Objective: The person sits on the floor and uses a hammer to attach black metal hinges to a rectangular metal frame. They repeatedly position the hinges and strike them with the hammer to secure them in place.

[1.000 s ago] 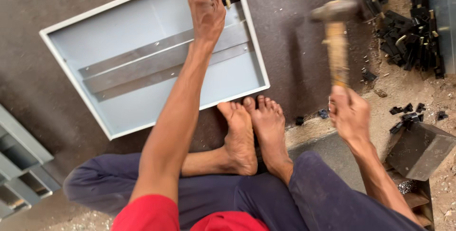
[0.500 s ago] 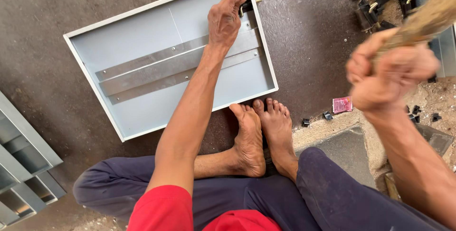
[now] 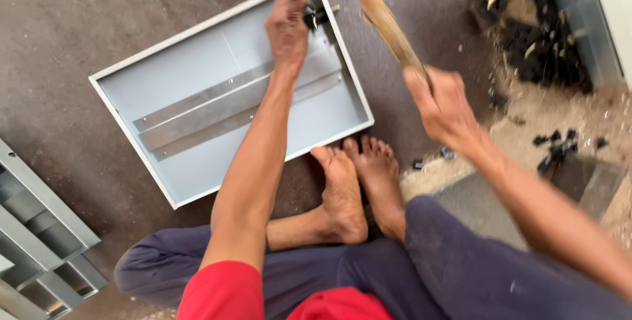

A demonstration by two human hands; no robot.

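Left hand [image 3: 288, 20]: pinches small dark fitting [image 3: 315, 16] at grey metal panel [image 3: 197, 116] corner | Right hand [image 3: 444, 106]: fist closed around hammer [image 3: 385, 20] handle | Strike squarely; keep fingers clear of the head.

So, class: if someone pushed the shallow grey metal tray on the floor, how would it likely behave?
The grey metal tray lies flat on the floor, so it would probably slide, not tip. Its thin folded walls suggest it is light for its size. The strip across its middle likely keeps it fairly stiff.

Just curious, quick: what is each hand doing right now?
Left hand: closed on a small dark part at the tray's corner.
Right hand: closed around a hammer.
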